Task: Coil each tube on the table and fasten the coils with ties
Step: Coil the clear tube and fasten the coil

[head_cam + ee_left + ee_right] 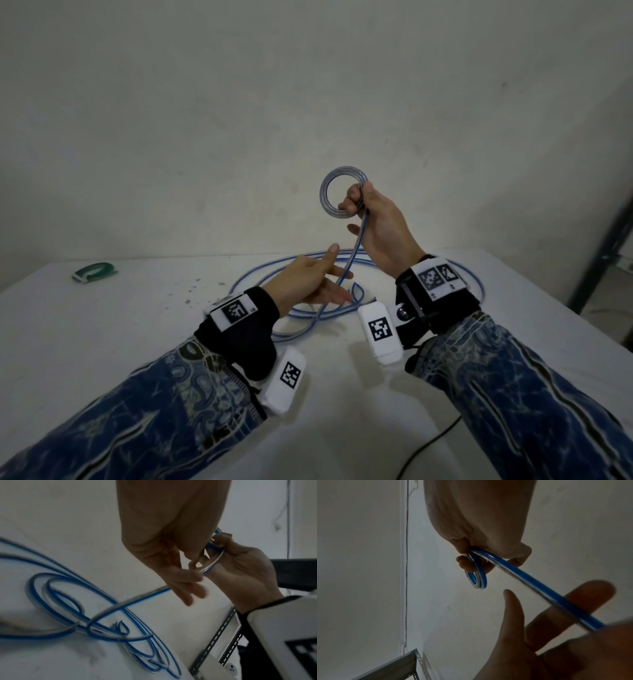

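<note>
A clear tube with a blue stripe lies in loose loops (308,310) on the white table (120,325). My right hand (356,202) is raised above the table and grips a small coil (330,195) of that tube, fingers curled round its turns. From the coil a strand (349,257) runs down across the straight fingers of my left hand (335,270), which is open under it. In the right wrist view the coil (477,580) hangs from my curled right fingers (465,563), and the strand (539,588) crosses my left hand (556,628). The left wrist view shows the loose loops (85,608).
A green roll of ties (94,270) lies at the table's far left, by the wall. A black cable (428,445) runs off the near edge. A slotted metal shelf frame (599,240) stands to the right of the table, also in the left wrist view (214,635).
</note>
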